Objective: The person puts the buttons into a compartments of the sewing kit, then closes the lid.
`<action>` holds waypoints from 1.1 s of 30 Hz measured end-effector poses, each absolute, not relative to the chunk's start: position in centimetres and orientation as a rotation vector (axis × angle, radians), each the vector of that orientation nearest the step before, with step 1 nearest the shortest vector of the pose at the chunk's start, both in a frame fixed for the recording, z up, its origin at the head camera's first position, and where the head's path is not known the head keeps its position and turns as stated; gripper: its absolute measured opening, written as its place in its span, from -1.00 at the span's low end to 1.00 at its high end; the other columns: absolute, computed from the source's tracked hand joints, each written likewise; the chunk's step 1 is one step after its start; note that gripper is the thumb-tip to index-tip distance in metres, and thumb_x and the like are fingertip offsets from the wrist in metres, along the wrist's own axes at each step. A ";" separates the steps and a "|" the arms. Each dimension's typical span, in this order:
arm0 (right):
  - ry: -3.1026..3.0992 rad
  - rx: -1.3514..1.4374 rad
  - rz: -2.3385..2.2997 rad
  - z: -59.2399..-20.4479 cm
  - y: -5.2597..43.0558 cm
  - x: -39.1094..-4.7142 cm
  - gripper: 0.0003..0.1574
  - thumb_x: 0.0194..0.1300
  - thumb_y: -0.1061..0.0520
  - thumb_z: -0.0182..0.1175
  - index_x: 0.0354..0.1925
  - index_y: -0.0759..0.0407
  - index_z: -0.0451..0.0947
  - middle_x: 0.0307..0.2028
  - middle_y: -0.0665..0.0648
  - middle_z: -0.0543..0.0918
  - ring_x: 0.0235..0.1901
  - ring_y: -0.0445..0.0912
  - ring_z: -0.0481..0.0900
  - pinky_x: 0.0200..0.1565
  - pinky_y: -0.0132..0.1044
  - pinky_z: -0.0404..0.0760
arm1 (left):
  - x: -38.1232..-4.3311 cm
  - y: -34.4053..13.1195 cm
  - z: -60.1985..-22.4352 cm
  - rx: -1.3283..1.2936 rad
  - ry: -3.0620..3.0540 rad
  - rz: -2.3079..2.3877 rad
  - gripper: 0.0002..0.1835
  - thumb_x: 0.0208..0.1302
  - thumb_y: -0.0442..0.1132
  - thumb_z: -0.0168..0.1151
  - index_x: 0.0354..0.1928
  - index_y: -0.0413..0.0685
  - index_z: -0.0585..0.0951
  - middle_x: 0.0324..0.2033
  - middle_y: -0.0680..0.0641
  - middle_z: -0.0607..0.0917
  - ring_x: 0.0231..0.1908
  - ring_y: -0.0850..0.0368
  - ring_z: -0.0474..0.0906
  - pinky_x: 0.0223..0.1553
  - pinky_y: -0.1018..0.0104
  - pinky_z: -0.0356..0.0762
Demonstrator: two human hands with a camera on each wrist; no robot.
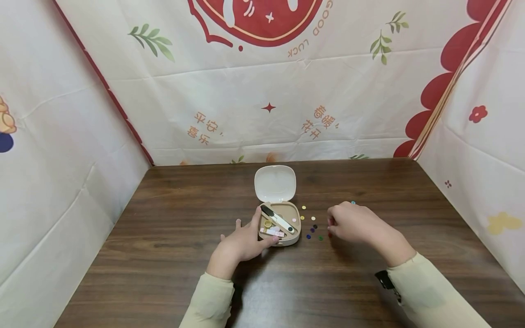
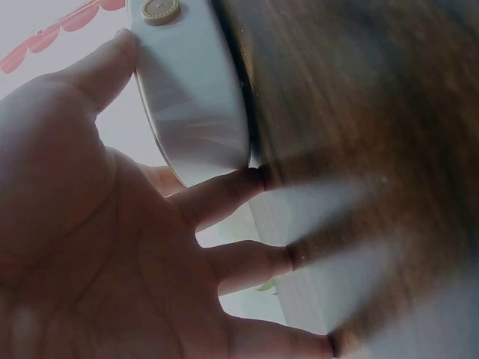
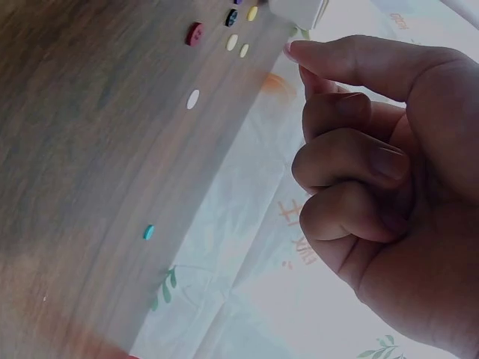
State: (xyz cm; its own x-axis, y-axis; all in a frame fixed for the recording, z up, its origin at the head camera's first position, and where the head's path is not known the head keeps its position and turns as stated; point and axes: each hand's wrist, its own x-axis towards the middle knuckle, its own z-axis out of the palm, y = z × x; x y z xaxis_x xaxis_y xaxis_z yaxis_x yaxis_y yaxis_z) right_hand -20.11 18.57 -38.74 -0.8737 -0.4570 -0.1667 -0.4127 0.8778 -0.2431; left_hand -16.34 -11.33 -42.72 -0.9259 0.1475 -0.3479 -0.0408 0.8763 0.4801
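My left hand (image 1: 244,241) holds a small beige sewing case (image 1: 294,239), thumb on its front edge and index finger at its left side. Three outer fingers are spread in the left wrist view, beside the case's pale wall (image 2: 196,97). The white lid (image 1: 275,183) stands raised. Inside lie black-and-white thread snips (image 1: 279,220), a gold ring (image 1: 268,224), a pink-and-white strip (image 1: 272,232) and a pink button (image 1: 294,220). My right hand (image 1: 356,222) hovers over the buttons, fingers curled, thumb tip against the index finger; nothing shows between them. A red button (image 3: 194,34) lies near it.
Several loose buttons lie between case and right hand, including a blue one (image 1: 309,237), a green one (image 1: 321,238) and a yellow one (image 1: 304,207). A turquoise button (image 3: 149,232) lies beyond the right hand. Printed cloth (image 1: 262,118) hangs behind the wooden table (image 1: 184,205).
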 end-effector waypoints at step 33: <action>2.881 -0.769 -0.362 -37.7 12.7 -22.1 -0.80 0.43 0.15 0.25 -0.40 -0.01 0.62 -0.49 -0.06 0.62 -0.62 -0.22 0.52 -0.45 -0.25 0.48 | -16.2 -11.3 -42.3 0.077 2.662 0.699 0.14 0.38 0.51 0.15 0.76 0.28 -0.17 0.61 -0.13 0.36 0.68 -0.37 -0.02 0.37 -0.78 -0.06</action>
